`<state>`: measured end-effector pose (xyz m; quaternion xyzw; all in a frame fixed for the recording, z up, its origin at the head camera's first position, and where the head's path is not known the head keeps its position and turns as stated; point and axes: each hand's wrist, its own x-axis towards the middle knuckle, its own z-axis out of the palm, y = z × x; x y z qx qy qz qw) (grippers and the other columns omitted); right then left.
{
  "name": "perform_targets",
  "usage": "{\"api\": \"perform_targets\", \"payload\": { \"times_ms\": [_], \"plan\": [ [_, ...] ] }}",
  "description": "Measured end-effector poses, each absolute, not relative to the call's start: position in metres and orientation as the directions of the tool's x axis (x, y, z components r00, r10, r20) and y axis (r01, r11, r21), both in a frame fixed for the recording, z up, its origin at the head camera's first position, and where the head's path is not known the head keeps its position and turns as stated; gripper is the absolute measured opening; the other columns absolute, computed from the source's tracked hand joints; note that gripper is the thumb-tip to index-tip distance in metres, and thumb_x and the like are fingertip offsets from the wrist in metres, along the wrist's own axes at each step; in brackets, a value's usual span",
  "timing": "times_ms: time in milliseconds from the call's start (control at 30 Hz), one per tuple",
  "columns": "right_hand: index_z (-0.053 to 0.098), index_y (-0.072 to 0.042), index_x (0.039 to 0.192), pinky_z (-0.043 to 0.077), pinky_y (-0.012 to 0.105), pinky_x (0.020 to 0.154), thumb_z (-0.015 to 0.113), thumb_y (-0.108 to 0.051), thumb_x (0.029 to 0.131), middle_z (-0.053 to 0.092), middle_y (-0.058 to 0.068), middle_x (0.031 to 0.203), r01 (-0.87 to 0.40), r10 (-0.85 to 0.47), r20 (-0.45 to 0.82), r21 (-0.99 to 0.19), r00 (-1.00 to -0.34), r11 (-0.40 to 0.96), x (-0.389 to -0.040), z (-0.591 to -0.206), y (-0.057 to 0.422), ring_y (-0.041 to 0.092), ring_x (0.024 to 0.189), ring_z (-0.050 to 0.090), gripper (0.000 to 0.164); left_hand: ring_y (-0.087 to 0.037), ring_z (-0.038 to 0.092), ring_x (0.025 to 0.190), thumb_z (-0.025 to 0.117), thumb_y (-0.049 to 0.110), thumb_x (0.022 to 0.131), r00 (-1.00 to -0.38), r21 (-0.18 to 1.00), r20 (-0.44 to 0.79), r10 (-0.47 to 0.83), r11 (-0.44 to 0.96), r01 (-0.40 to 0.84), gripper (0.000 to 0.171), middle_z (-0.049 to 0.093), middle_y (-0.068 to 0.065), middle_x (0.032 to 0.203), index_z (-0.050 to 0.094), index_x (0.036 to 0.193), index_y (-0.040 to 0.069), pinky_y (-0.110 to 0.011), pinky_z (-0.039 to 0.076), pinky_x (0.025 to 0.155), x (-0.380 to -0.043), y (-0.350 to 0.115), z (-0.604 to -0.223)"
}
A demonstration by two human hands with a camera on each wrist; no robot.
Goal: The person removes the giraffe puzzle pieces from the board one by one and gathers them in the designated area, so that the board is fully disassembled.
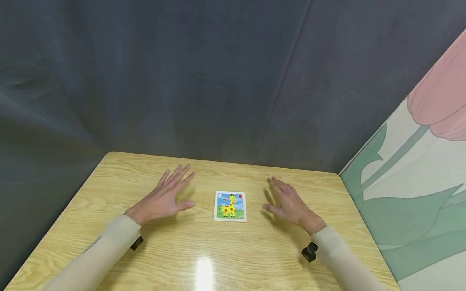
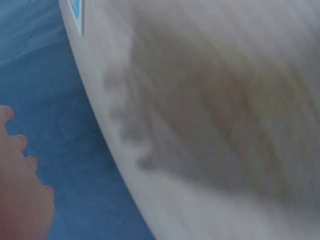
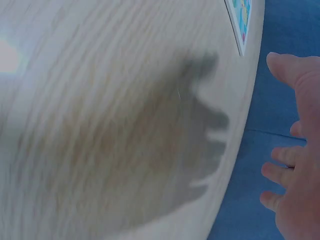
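Observation:
A square picture puzzle with a white frame lies flat on the wooden table, showing a yellow giraffe with red spots on blue and green. To its left hovers my left hand, fingers straight and spread, holding nothing. My right hand is raised on the other side of the puzzle, fingers extended and thumb apart, also holding nothing. Neither hand touches the puzzle. In the left wrist view only a corner of the puzzle shows at the top; the right wrist view likewise catches part of the puzzle.
The light wood table has rounded far corners and a bright glare spot near the front. Behind it hangs a dark blue-grey curtain. A wall with a painted pink tulip runs along the right side. Small black cameras sit at both wrists.

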<state>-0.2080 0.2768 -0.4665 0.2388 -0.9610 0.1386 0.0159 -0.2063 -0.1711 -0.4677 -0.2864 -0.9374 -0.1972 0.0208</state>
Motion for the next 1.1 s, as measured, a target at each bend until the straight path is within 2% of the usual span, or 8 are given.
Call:
{"api": "perform_targets", "payload": {
  "times_ms": [233, 433, 633, 867, 1100],
  "plan": [
    [0.031, 0.003, 0.166, 0.032, 0.072, 0.125, 0.073, -0.042, 0.1, 0.036, 0.03, 0.169, -0.473, -0.465, 0.101, -0.279, -0.88, 0.835, -0.213, -0.48, 0.261, 0.049, 0.156, 0.039, 0.09, -0.039, 0.004, 0.17, 0.063, 0.061, 0.102, -0.853, 0.411, 0.123, 0.507, 0.757, 0.509, 0.093, -0.001, -0.006, 0.183, 0.019, 0.173, 0.019, -0.064, -0.002, 0.136, -0.206, -0.16, -0.484],
    [0.033, 0.0, 0.166, 0.034, 0.071, 0.124, 0.073, -0.043, 0.1, 0.038, 0.029, 0.168, -0.468, -0.467, 0.083, -0.31, -0.88, 0.827, -0.214, -0.486, 0.245, 0.049, 0.154, 0.042, 0.089, -0.042, 0.007, 0.169, 0.062, 0.064, 0.101, -0.853, 0.431, 0.138, 0.504, 0.744, 0.51, 0.095, 0.007, -0.013, 0.182, 0.019, 0.173, 0.018, -0.067, 0.003, 0.135, -0.204, -0.147, -0.494],
    [0.032, -0.003, 0.167, 0.032, 0.068, 0.127, 0.072, -0.043, 0.101, 0.04, 0.024, 0.169, -0.445, -0.459, 0.047, -0.348, -0.887, 0.825, -0.215, -0.491, 0.228, 0.047, 0.155, 0.042, 0.087, -0.041, 0.008, 0.169, 0.063, 0.063, 0.1, -0.852, 0.454, 0.139, 0.505, 0.732, 0.508, 0.096, 0.007, -0.012, 0.182, 0.019, 0.173, 0.017, -0.066, 0.003, 0.135, -0.204, -0.134, -0.499],
    [0.033, -0.004, 0.167, 0.032, 0.066, 0.128, 0.07, -0.044, 0.103, 0.043, 0.02, 0.168, -0.469, -0.488, 0.051, -0.381, -0.871, 0.797, -0.212, -0.499, 0.207, 0.044, 0.155, 0.043, 0.084, -0.04, 0.005, 0.169, 0.065, 0.062, 0.1, -0.858, 0.499, 0.086, 0.507, 0.723, 0.478, 0.098, 0.007, -0.013, 0.182, 0.019, 0.173, 0.015, -0.067, 0.002, 0.135, -0.199, -0.121, -0.505],
    [0.047, -0.001, 0.158, 0.037, 0.063, 0.126, 0.07, -0.033, 0.105, 0.054, 0.017, 0.16, -0.519, -0.509, 0.135, -0.378, -0.85, 0.766, -0.213, -0.505, 0.183, 0.039, 0.151, 0.05, 0.066, -0.04, 0.004, 0.169, 0.065, 0.064, 0.099, -0.86, 0.534, 0.002, 0.511, 0.726, 0.433, 0.101, 0.006, -0.014, 0.182, 0.017, 0.173, 0.012, -0.066, 0.002, 0.135, -0.199, -0.106, -0.51]
  ]
}}
